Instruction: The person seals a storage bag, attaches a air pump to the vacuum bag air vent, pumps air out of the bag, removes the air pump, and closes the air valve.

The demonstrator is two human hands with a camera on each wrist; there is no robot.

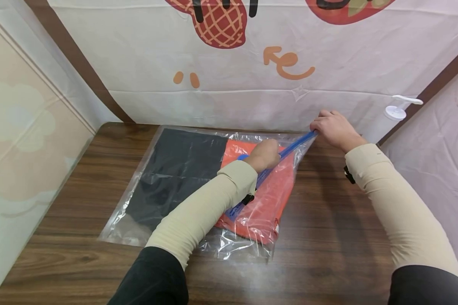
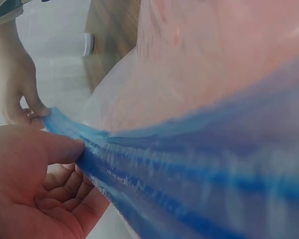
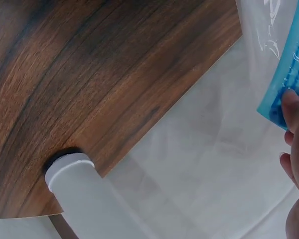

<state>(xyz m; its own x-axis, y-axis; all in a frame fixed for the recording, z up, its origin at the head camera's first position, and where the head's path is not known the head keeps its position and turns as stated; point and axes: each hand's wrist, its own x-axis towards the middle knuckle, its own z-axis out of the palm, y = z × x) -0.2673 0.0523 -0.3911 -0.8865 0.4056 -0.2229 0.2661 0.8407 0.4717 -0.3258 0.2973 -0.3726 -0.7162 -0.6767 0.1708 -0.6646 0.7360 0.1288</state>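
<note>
A clear plastic zip bag (image 1: 233,248) lies on the table with black folded cloth (image 1: 183,165) and red-orange cloth (image 1: 275,203) inside. Its blue zip strip (image 1: 295,145) runs slantwise across the right part, folded over and lifted at the far end. My left hand (image 1: 265,153) pinches the strip partway along; in the left wrist view the thumb (image 2: 67,149) presses on it. At the strip's far corner my right hand (image 1: 333,129) grips the end, also seen in the right wrist view with the thumb (image 3: 290,107) on the blue band. A blue round piece (image 1: 242,156) shows beside the left hand.
At the back right corner stands a white cylinder (image 1: 379,125) with a lever-like top. Printed cloth (image 1: 233,72) hangs behind the wood-grain table (image 1: 320,254), and panels flank both sides.
</note>
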